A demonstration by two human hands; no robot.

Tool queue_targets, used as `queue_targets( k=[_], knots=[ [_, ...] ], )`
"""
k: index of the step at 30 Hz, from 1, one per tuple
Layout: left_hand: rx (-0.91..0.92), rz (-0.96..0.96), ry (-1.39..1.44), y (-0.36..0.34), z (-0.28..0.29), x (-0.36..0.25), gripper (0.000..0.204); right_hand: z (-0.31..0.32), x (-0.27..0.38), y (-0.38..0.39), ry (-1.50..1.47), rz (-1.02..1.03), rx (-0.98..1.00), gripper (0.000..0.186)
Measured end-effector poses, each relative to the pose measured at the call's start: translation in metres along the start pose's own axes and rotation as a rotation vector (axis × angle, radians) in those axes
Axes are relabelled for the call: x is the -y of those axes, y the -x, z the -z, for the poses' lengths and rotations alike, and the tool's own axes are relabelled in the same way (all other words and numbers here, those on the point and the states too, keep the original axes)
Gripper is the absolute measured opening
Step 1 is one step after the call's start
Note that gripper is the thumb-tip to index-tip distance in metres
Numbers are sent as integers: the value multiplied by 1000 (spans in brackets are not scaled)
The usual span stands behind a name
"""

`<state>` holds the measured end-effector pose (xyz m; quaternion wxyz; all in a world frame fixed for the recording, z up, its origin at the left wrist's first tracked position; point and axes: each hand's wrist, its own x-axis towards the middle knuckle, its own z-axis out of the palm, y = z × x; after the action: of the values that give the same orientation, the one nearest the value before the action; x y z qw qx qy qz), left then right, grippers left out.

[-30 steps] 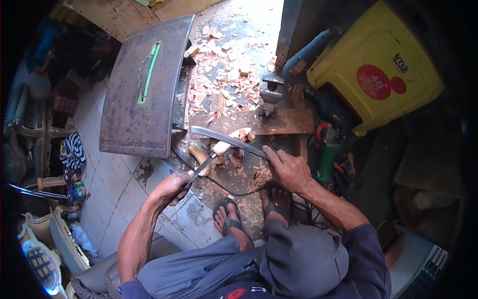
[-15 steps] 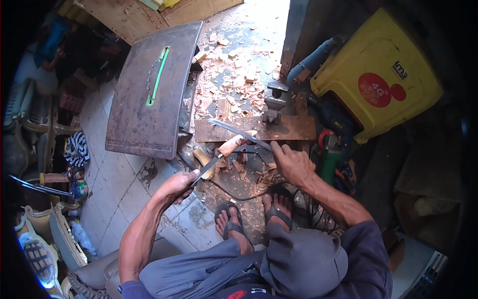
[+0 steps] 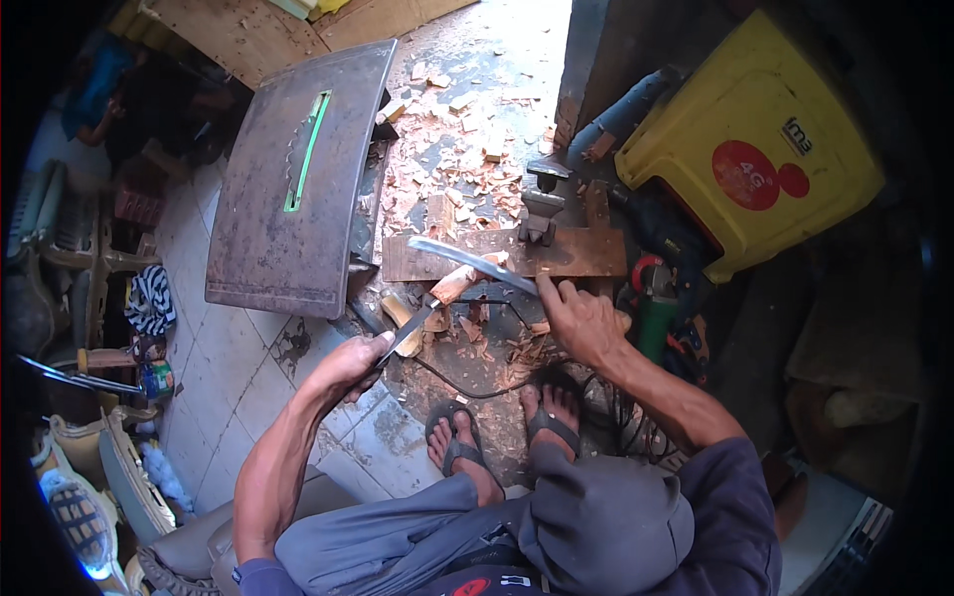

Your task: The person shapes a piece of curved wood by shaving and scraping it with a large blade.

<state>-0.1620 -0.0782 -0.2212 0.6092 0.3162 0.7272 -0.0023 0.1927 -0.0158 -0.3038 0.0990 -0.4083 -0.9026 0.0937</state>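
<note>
My left hand [image 3: 358, 360] is closed around the dark metal blade of a tool with a rough, pale wooden handle [image 3: 457, 286]. That handle points away, up and to the right. In my right hand [image 3: 584, 323] is a long, narrow metal blade [image 3: 462, 256], held by its near end; its own handle is hidden by the fingers. The long blade slants to the left above the wooden handle and overlaps it in view; whether they touch I cannot tell. Beneath the two tools lies a wooden board [image 3: 407, 260] with a small metal vise [image 3: 543, 204] on it.
A table saw [image 3: 268, 189] with a green slot stands at the left. Wood shavings [image 3: 467, 139] litter the floor beyond the board. To the right are a yellow plastic stool [image 3: 795, 109] and a green angle grinder [image 3: 654, 328]. A cable [image 3: 477, 395] runs near my sandalled feet.
The long blade in my right hand has tilted, showing more of its bright flat side. My left hand and the wooden-handled tool have shifted slightly left in view.
</note>
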Motion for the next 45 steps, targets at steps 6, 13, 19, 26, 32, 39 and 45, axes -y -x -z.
queue_targets(
  k=[6, 13, 19, 26, 32, 39, 45],
  knots=[
    [14, 33, -5, -3, -3, 6, 66, -16, -11, 6, 149, -193, 108, 55],
    [12, 35, 13, -7, -1, 18, 65, -7, -2, 7, -20, 7, -55, 57],
    [9, 29, 17, -10, 5, 17, 65, 7, 1, 4, -114, 156, -2, 67],
    [24, -22, 4, -16, 9, 20, 66, 11, 5, 1, -173, 109, -24, 55],
    [27, 25, 19, -11, 4, 23, 67, -2, 5, 15, -147, -139, 16, 49],
    [437, 137, 633, -14, -28, 42, 53, -25, 10, 18, -306, -335, -220, 47],
    [503, 272, 699, -4, -61, 36, 53, 5, 41, 8, -374, -174, -317, 51]
  ],
)
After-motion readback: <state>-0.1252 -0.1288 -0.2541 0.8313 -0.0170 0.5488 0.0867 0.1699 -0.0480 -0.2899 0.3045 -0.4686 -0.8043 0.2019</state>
